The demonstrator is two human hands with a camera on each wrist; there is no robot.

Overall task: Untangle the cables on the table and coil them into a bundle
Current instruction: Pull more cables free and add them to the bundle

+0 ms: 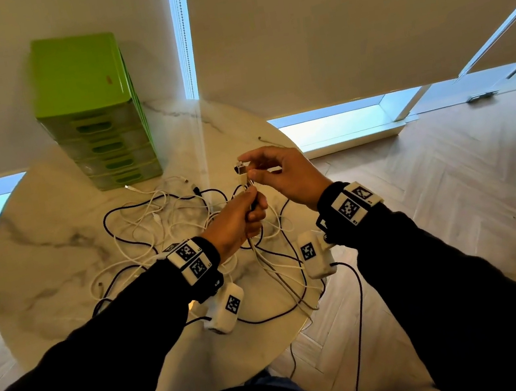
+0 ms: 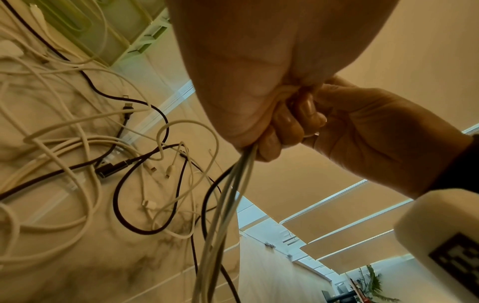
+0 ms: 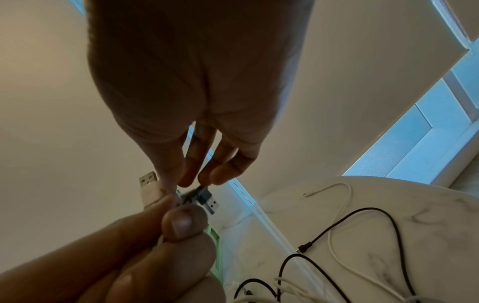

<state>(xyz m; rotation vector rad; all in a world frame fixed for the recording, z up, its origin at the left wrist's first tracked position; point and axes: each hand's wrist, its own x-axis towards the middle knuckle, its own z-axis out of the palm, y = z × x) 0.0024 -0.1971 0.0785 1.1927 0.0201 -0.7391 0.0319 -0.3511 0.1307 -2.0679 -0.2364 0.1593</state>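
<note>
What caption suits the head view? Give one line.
Both hands gather plug ends above tangled black and white cables on a round marble table.

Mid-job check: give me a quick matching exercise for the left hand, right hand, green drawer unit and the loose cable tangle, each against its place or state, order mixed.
Things:
1. left hand
2. right hand
3. green drawer unit
4. loose cable tangle

States or places:
A. standing at the table's far side
B. fist around a bunch of cables hanging down
C. spread on the marble table top
D. fingertips pinching plug ends above the other hand

Pairs: 1-B, 2-D, 3-A, 4-C
</note>
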